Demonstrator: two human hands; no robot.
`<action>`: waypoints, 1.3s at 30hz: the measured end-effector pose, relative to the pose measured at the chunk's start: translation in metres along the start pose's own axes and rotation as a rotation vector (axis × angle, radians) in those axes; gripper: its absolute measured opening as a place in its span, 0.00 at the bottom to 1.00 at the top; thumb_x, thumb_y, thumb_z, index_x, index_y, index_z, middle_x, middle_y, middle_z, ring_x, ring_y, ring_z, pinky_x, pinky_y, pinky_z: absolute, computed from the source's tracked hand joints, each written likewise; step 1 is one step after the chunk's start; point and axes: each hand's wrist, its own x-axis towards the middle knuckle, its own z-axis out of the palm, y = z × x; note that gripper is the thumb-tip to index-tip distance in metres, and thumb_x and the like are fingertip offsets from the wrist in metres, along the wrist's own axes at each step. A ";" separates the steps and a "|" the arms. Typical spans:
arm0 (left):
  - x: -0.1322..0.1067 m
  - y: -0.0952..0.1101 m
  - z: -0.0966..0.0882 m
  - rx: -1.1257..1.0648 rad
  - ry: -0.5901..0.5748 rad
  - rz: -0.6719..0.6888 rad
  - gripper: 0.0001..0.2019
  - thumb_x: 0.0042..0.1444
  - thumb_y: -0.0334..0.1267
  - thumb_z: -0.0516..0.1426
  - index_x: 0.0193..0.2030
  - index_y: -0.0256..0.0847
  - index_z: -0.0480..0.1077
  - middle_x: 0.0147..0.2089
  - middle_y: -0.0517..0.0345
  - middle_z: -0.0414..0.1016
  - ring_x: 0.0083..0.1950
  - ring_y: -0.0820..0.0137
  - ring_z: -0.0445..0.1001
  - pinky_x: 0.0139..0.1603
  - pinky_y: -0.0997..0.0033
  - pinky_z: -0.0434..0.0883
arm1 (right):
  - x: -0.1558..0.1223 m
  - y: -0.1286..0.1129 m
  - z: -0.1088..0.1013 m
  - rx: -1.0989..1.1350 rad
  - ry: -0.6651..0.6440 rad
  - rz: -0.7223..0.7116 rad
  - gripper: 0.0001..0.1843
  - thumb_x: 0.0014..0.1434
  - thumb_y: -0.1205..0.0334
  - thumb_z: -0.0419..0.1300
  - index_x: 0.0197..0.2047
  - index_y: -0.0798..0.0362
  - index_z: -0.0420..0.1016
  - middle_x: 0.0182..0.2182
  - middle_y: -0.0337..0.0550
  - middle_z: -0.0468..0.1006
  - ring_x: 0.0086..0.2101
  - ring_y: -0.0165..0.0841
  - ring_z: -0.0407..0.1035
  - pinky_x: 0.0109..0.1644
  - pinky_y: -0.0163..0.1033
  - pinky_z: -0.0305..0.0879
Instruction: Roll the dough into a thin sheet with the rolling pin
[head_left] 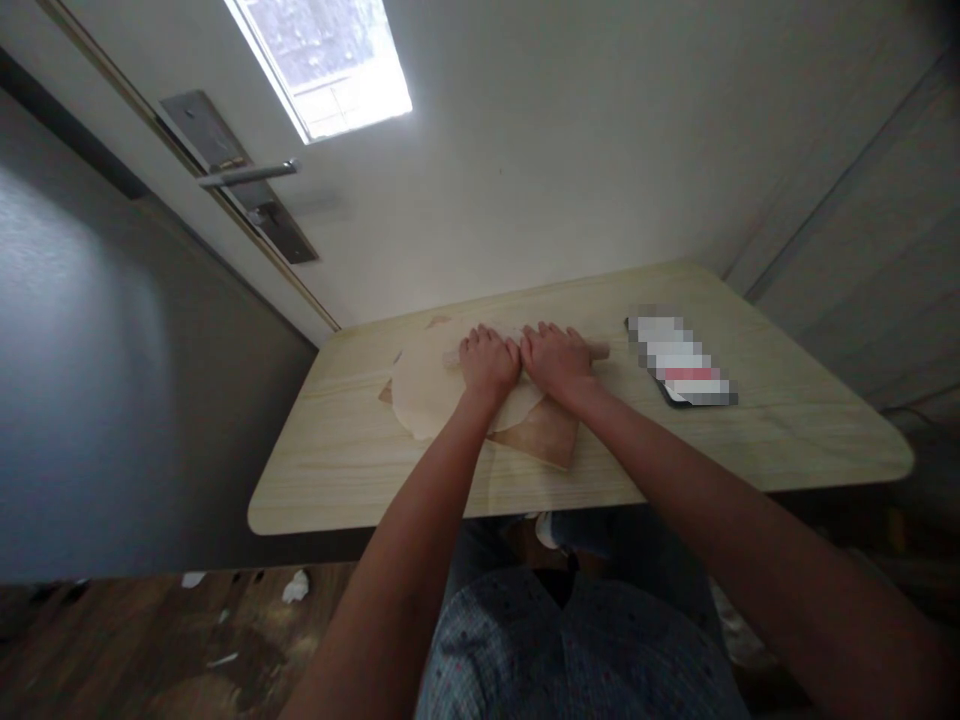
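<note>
While both palms press flat, fingers extended, on a rolling pin (pixel 600 350), the left hand (pixel 489 364) and right hand (pixel 555 360) sit over thin dough (pixel 424 390) on a brown board (pixel 544 435). Uneven pressure could tear the sheet or slide the board. Just right of the right hand lies a phone (pixel 682 362), close to the pin's end.

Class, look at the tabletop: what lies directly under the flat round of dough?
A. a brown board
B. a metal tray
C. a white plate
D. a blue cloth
A: corners of a brown board stick out from beneath the dough, on the table.
</note>
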 end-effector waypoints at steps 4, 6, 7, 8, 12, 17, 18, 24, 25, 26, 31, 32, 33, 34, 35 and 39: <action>0.013 0.000 0.004 -0.016 0.002 -0.004 0.21 0.57 0.37 0.39 0.46 0.29 0.68 0.53 0.40 0.66 0.52 0.59 0.64 0.50 0.59 0.59 | 0.014 0.000 0.002 0.012 -0.049 0.062 0.22 0.61 0.58 0.37 0.44 0.55 0.69 0.42 0.52 0.73 0.42 0.39 0.66 0.44 0.44 0.55; 0.020 0.000 0.006 -0.033 -0.017 -0.002 0.20 0.58 0.37 0.39 0.44 0.32 0.68 0.50 0.42 0.68 0.50 0.59 0.65 0.48 0.59 0.61 | 0.022 0.001 0.004 0.021 -0.089 0.098 0.22 0.61 0.59 0.37 0.43 0.55 0.70 0.41 0.53 0.73 0.40 0.39 0.67 0.40 0.42 0.57; 0.023 0.000 0.007 -0.043 -0.031 -0.004 0.20 0.58 0.37 0.39 0.44 0.33 0.68 0.49 0.43 0.69 0.50 0.59 0.66 0.47 0.59 0.61 | 0.026 0.002 0.005 0.027 -0.103 0.112 0.22 0.61 0.59 0.37 0.43 0.55 0.70 0.41 0.53 0.74 0.39 0.38 0.68 0.39 0.41 0.57; 0.027 0.000 0.008 -0.052 -0.046 -0.009 0.20 0.58 0.37 0.38 0.43 0.34 0.68 0.47 0.44 0.69 0.49 0.59 0.66 0.46 0.59 0.62 | 0.030 0.003 0.006 0.033 -0.114 0.123 0.22 0.61 0.59 0.37 0.43 0.55 0.70 0.41 0.52 0.74 0.38 0.38 0.68 0.38 0.41 0.58; 0.042 0.000 0.011 -0.075 -0.095 -0.043 0.20 0.57 0.37 0.39 0.42 0.35 0.69 0.45 0.45 0.70 0.47 0.59 0.67 0.44 0.60 0.64 | 0.048 0.009 0.009 0.055 -0.144 0.137 0.20 0.59 0.60 0.40 0.42 0.55 0.71 0.39 0.52 0.75 0.37 0.39 0.69 0.36 0.40 0.59; 0.060 0.000 0.012 -0.078 -0.133 -0.056 0.19 0.56 0.38 0.40 0.41 0.35 0.69 0.42 0.45 0.71 0.45 0.60 0.68 0.41 0.62 0.65 | 0.067 0.015 0.015 0.082 -0.153 0.134 0.19 0.58 0.62 0.42 0.42 0.57 0.71 0.39 0.54 0.74 0.39 0.39 0.67 0.38 0.41 0.59; 0.062 0.000 0.012 -0.082 -0.141 -0.058 0.19 0.56 0.38 0.40 0.40 0.34 0.70 0.42 0.45 0.71 0.45 0.60 0.69 0.41 0.62 0.65 | 0.071 0.016 0.016 0.093 -0.153 0.133 0.19 0.58 0.62 0.42 0.42 0.58 0.71 0.39 0.54 0.74 0.39 0.39 0.67 0.38 0.41 0.59; 0.078 0.002 0.015 -0.134 -0.203 -0.106 0.19 0.57 0.39 0.40 0.42 0.35 0.69 0.43 0.45 0.71 0.46 0.60 0.68 0.45 0.63 0.64 | 0.088 0.019 0.018 0.155 -0.215 0.189 0.19 0.57 0.60 0.45 0.43 0.59 0.71 0.39 0.55 0.73 0.38 0.39 0.67 0.38 0.43 0.60; 0.081 0.002 0.016 -0.144 -0.210 -0.111 0.18 0.57 0.39 0.41 0.42 0.35 0.68 0.43 0.45 0.70 0.47 0.60 0.68 0.45 0.62 0.64 | 0.090 0.019 0.019 0.160 -0.220 0.195 0.19 0.57 0.60 0.45 0.43 0.59 0.71 0.39 0.55 0.73 0.38 0.40 0.67 0.38 0.44 0.60; 0.084 0.001 0.018 -0.153 -0.214 -0.112 0.18 0.57 0.39 0.41 0.43 0.36 0.68 0.43 0.45 0.70 0.48 0.59 0.67 0.46 0.62 0.63 | 0.092 0.020 0.019 0.163 -0.222 0.195 0.19 0.57 0.60 0.45 0.43 0.60 0.71 0.39 0.55 0.73 0.39 0.40 0.67 0.39 0.44 0.60; 0.093 -0.001 0.026 -0.162 -0.218 -0.097 0.19 0.57 0.40 0.41 0.46 0.35 0.66 0.43 0.46 0.69 0.51 0.59 0.65 0.48 0.62 0.62 | 0.098 0.023 0.024 0.179 -0.216 0.188 0.21 0.58 0.56 0.44 0.43 0.62 0.70 0.38 0.55 0.72 0.40 0.41 0.67 0.39 0.46 0.60; 0.094 -0.001 0.027 -0.160 -0.213 -0.096 0.19 0.57 0.40 0.41 0.46 0.34 0.66 0.42 0.47 0.69 0.50 0.60 0.66 0.47 0.62 0.62 | 0.098 0.023 0.025 0.184 -0.215 0.186 0.22 0.59 0.56 0.44 0.42 0.62 0.70 0.38 0.55 0.72 0.40 0.41 0.67 0.40 0.46 0.60; 0.094 -0.002 0.027 -0.159 -0.207 -0.096 0.19 0.57 0.40 0.41 0.46 0.35 0.66 0.42 0.47 0.69 0.50 0.60 0.66 0.47 0.63 0.63 | 0.098 0.023 0.025 0.190 -0.211 0.183 0.22 0.59 0.56 0.43 0.42 0.63 0.70 0.38 0.55 0.72 0.40 0.40 0.67 0.40 0.46 0.60; 0.094 -0.002 0.028 -0.157 -0.202 -0.099 0.19 0.57 0.40 0.41 0.45 0.35 0.67 0.42 0.47 0.69 0.49 0.61 0.67 0.47 0.63 0.63 | 0.099 0.023 0.025 0.194 -0.209 0.180 0.23 0.59 0.55 0.42 0.42 0.63 0.70 0.38 0.56 0.72 0.40 0.40 0.67 0.40 0.46 0.60; 0.094 -0.002 0.028 -0.155 -0.198 -0.102 0.18 0.57 0.40 0.41 0.45 0.35 0.67 0.42 0.47 0.70 0.49 0.61 0.67 0.47 0.63 0.63 | 0.098 0.023 0.024 0.197 -0.210 0.175 0.24 0.60 0.55 0.41 0.42 0.63 0.70 0.38 0.56 0.72 0.41 0.41 0.67 0.40 0.46 0.60; 0.088 -0.001 0.024 -0.133 -0.189 -0.102 0.18 0.57 0.40 0.41 0.44 0.36 0.68 0.43 0.46 0.69 0.48 0.60 0.67 0.47 0.62 0.63 | 0.094 0.020 0.019 0.189 -0.247 0.182 0.22 0.60 0.57 0.41 0.43 0.62 0.71 0.39 0.56 0.72 0.41 0.41 0.66 0.40 0.46 0.60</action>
